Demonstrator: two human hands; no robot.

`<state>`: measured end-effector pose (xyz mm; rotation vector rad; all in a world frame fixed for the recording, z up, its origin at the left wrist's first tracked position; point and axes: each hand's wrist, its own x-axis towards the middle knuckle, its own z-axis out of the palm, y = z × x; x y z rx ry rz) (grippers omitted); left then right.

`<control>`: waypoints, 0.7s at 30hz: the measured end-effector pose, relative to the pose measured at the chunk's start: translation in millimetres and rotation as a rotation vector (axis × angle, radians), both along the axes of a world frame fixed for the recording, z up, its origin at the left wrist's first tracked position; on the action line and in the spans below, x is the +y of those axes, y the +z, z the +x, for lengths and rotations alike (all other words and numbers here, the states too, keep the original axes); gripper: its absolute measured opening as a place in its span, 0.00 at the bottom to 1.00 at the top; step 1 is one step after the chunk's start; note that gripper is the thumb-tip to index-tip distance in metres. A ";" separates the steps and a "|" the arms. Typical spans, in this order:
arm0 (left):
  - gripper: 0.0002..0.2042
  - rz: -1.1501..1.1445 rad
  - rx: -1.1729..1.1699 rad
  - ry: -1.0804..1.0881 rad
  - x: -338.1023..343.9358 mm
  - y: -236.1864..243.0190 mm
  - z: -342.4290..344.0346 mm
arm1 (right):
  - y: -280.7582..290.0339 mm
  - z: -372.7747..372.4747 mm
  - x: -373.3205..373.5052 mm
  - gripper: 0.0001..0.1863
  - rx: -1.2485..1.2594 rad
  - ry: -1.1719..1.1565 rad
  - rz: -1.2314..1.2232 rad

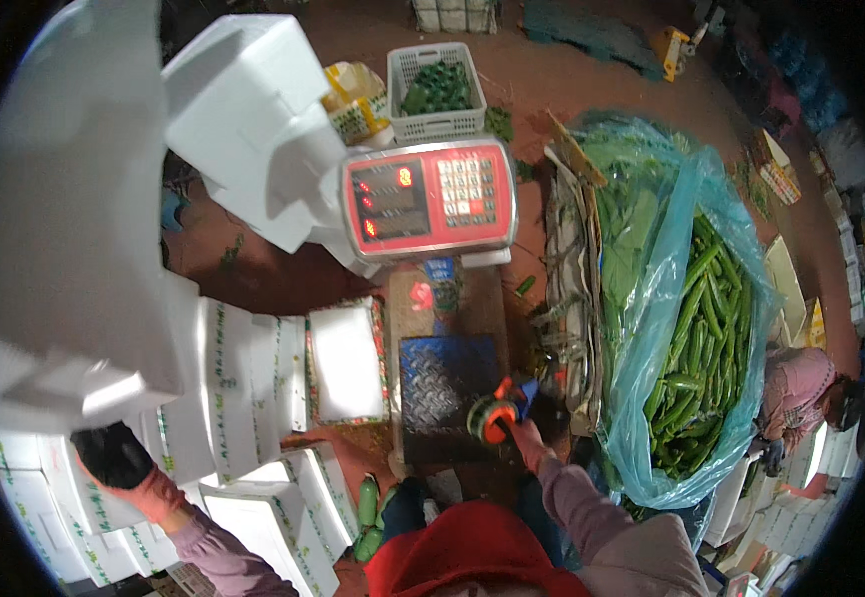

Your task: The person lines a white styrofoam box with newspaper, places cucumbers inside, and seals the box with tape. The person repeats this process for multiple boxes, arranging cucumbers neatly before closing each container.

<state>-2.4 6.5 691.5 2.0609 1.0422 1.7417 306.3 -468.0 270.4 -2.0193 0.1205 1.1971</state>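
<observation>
My right hand (532, 445), in a reddish glove, grips a tape dispenser (495, 418) with an orange frame, a roll of green tape and a blue part. It is over the near right corner of the scale's dark, patterned platform (447, 383). Far to the left, my left hand (119, 458) wears a black-and-orange glove. It is closed at the near edge of a large white foam box (64, 249), its fingertips partly hidden. Beyond the platform stands the scale's red display head (431, 199), with lit red digits and a keypad.
White foam boxes (233, 398) crowd the left side. A white foam block (345, 363) lies beside the platform. At the right is a blue plastic bag (651, 418) of long green peppers. A white crate (437, 124) stands at the back. Another person (796, 393) works at far right.
</observation>
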 end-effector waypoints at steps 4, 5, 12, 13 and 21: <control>0.20 -0.060 -0.154 -0.265 -22.2 -49.8 -28.7 | -86.4 66.9 31.1 0.23 -0.267 0.129 0.053; 0.18 -0.125 -0.253 -0.480 -23.5 -59.1 -34.3 | -111.2 84.9 43.4 0.26 -0.325 0.208 -0.004; 0.19 -0.531 -0.949 -0.968 -46.9 -120.0 -90.0 | -254.4 220.4 136.7 0.38 -0.622 0.433 -0.181; 0.19 -0.476 -0.911 -0.909 -50.8 -131.6 -94.4 | -263.2 229.4 143.3 0.38 -0.573 0.470 -0.286; 0.18 -0.559 -0.717 -1.235 -100.9 -257.1 -86.9 | -143.8 187.7 192.3 0.36 -0.870 -0.025 0.202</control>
